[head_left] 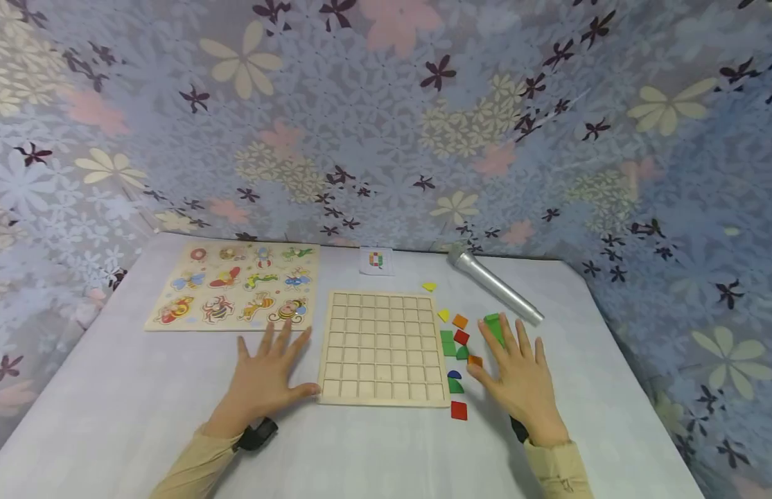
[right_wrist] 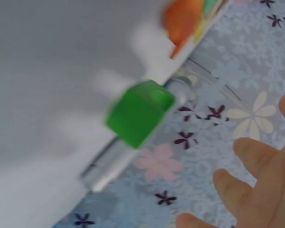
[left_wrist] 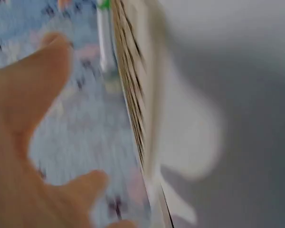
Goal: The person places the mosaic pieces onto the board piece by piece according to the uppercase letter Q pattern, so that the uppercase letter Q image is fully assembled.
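Note:
A square wooden grid board (head_left: 386, 348) with bare cells lies at the middle of the table. My left hand (head_left: 267, 380) spreads its fingers at the board's left side, its thumb close to the lower left corner; whether it touches cannot be told. Right of the board, my right hand (head_left: 522, 378) is spread over the table near a green block (head_left: 495, 328) and an orange square (head_left: 475, 361). Several flat pieces lie between board and right hand, among them a red square (head_left: 459, 411), a blue half-round (head_left: 454, 375) and a green square (head_left: 448, 348). Neither hand holds anything.
An insect picture puzzle board (head_left: 236, 287) lies at the back left. A small card with a coloured pattern (head_left: 376, 260) sits behind the grid board. A silver microphone-shaped object (head_left: 495, 285) lies at the back right. Flowered cloth (head_left: 386, 125) hangs behind the white table (head_left: 386, 457).

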The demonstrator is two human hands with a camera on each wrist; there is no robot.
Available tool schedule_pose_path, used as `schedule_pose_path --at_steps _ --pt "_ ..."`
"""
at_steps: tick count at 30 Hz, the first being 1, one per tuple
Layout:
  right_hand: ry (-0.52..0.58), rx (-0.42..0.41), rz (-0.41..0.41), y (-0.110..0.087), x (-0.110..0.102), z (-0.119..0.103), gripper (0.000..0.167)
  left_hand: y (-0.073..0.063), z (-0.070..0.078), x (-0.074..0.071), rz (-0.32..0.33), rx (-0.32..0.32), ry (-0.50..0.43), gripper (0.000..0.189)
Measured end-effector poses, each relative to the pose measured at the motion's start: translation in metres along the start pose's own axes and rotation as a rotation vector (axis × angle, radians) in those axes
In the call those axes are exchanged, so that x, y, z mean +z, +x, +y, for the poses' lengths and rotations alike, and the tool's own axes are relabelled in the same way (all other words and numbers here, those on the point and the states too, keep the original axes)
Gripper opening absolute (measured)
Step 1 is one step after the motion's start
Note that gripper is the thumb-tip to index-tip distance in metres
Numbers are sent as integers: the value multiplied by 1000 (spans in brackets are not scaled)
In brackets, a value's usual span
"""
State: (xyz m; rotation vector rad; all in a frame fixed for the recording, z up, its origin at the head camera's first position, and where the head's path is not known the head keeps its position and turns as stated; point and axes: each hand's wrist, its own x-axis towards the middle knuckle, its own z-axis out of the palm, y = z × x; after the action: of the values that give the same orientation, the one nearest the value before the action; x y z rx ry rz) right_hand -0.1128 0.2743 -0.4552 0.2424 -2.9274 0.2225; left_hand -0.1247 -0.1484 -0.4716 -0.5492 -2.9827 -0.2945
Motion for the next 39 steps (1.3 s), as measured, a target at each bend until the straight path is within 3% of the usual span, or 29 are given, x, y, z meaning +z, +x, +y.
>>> schedule_pose_path --at_steps 5,8,11,17,21,24,30,34,39 --pt "63 -3 -17 39 -5 -14 79 28 20 13 -135 230 -119 99" --pt "120 -6 -43 62 -3 -23 78 33 20 18 -200 287 -148 103" --pt "257 22 -120 82 0 -29 75 28 14 18 -251 255 -181 109" --pt "538 144 -295 128 13 -34 59 16 2 15 -277 220 -235 112" --pt "650 211 -263 158 36 -31 47 16 -4 15 -271 220 -270 111" --pt "712 268 -220 167 51 -25 46 17 -4 18 -260 244 -297 111" --pt "733 321 -177 172 64 -11 50 20 -2 26 -262 250 -344 112" --pt "687 234 -176 175 65 -12 54 18 -4 25 -256 230 -350 112" --pt "541 157 -191 183 63 -19 53 19 -7 24 -247 223 -343 112"
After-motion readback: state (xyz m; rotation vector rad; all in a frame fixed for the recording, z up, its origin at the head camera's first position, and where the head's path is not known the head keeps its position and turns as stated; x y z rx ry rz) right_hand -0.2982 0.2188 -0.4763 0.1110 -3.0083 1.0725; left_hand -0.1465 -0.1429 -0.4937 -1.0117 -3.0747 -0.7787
